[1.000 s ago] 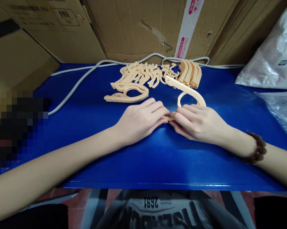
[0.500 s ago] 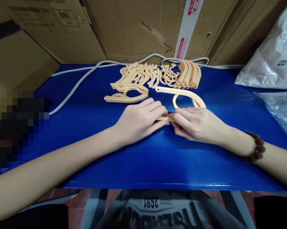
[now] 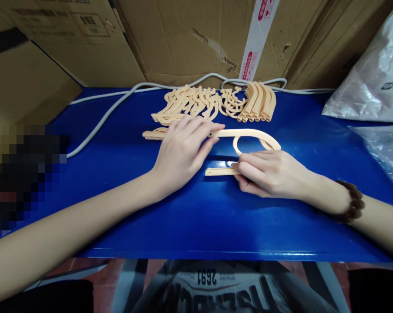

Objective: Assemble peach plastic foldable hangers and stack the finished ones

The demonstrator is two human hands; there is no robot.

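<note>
A beige plastic hook piece [image 3: 251,134] lies flat on the blue table [image 3: 196,221], bent round into two arms. My right hand [image 3: 268,174] is closed on its lower arm, pinning it to the table. My left hand [image 3: 183,150] has its fingers stretched out, with the fingertips on the end of the upper arm. Behind my left hand lie a few finished beige pieces [image 3: 160,132], partly hidden by it. A pile of loose beige parts [image 3: 212,102] sits further back.
Cardboard boxes [image 3: 189,39] wall off the back and left of the table. A grey cable [image 3: 111,111] runs along the back edge. Plastic bags [image 3: 375,82] lie at the right. A blurred dark patch covers the left edge.
The hook piece swung down from tilted up to lying flat. My left hand let go of the lower arm and moved up and left onto the upper arm's end. My right hand stayed put.
</note>
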